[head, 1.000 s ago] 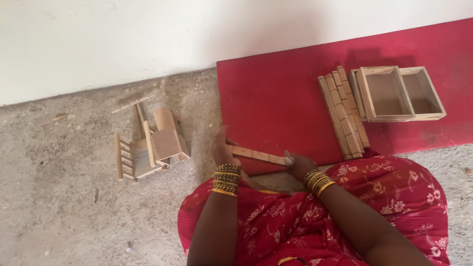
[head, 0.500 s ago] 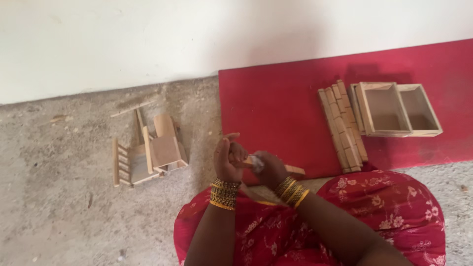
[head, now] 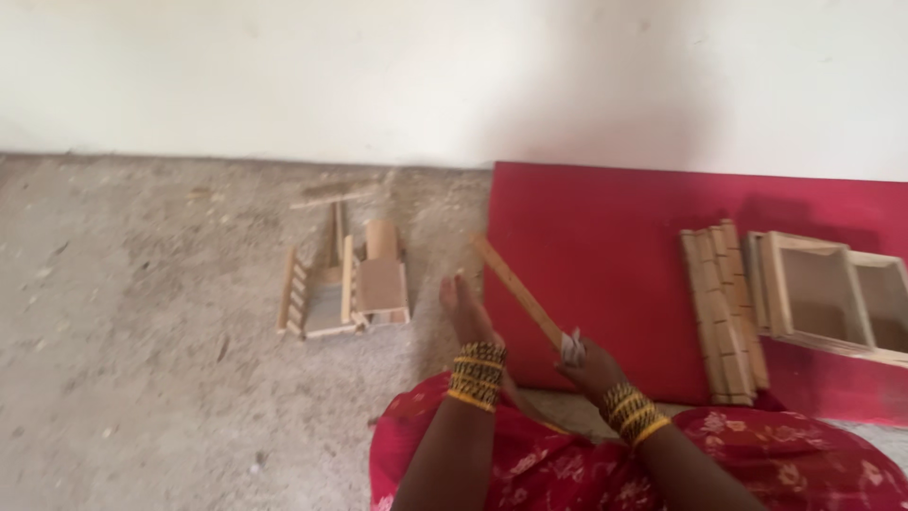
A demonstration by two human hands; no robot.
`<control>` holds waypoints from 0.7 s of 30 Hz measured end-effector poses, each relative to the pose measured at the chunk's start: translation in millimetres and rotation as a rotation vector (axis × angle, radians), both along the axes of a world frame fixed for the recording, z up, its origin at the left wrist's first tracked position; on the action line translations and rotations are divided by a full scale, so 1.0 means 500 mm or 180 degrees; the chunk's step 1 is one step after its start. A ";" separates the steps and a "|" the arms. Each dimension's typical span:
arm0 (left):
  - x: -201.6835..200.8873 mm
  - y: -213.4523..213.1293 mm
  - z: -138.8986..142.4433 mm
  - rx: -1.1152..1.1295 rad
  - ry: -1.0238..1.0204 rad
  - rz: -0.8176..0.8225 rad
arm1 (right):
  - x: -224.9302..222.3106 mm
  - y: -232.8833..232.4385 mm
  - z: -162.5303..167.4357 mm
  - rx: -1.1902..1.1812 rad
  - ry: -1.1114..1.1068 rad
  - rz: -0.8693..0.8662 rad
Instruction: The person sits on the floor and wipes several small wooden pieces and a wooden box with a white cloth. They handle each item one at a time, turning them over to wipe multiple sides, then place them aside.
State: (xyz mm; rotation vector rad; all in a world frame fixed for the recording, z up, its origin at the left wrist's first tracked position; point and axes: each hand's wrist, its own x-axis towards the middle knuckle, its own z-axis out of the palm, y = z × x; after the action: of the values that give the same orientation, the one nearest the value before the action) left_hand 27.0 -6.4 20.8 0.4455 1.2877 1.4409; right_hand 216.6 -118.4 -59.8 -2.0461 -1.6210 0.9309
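Note:
My right hand [head: 588, 367] grips the near end of a long wooden strip [head: 515, 289], with a small pale scrap pinched against it. The strip points up and to the left, its far end over the edge of the red mat [head: 605, 246]. Beside the strip, my left hand [head: 466, 310] is flat with the fingers stretched out and nothing in it. Both wrists carry gold and black bangles. Left of my hands, a small wooden ladder-and-block assembly [head: 345, 282] lies on the concrete floor.
A bundle of wooden slats [head: 721, 308] lies on the red mat at the right, next to an open two-compartment wooden box [head: 832, 295]. A loose stick [head: 333, 197] rests near the white wall. My red patterned clothing [head: 567, 464] fills the bottom.
The strip lay flat under both hands a second ago. Both hands then met at its middle. Now my right hand holds it raised at one end and my left hand has come off it.

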 end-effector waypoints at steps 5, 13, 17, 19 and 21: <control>0.022 0.027 0.017 0.0814 -0.0606 0.0091 | -0.090 0.130 0.044 -0.0500 0.1395 -0.0044; 0.006 0.024 0.030 0.0379 0.0201 -0.0231 | -0.287 0.256 0.074 0.0001 0.1662 0.0408; -0.012 0.047 0.009 -0.0008 0.0609 -0.0291 | -0.345 0.268 0.088 0.0428 0.1586 0.0504; -0.015 0.048 -0.016 0.0037 0.0496 -0.0231 | -0.332 0.253 0.077 0.0428 0.1432 0.0580; -0.010 0.059 -0.039 0.0253 0.0185 -0.0166 | -0.277 0.219 0.047 0.0285 0.1149 0.0695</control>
State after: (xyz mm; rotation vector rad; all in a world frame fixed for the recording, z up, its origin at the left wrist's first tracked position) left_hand 22.1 23.1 1.3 0.5737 1.2590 1.4481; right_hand 77.9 -9.0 -36.4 -1.5539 -1.6685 1.1987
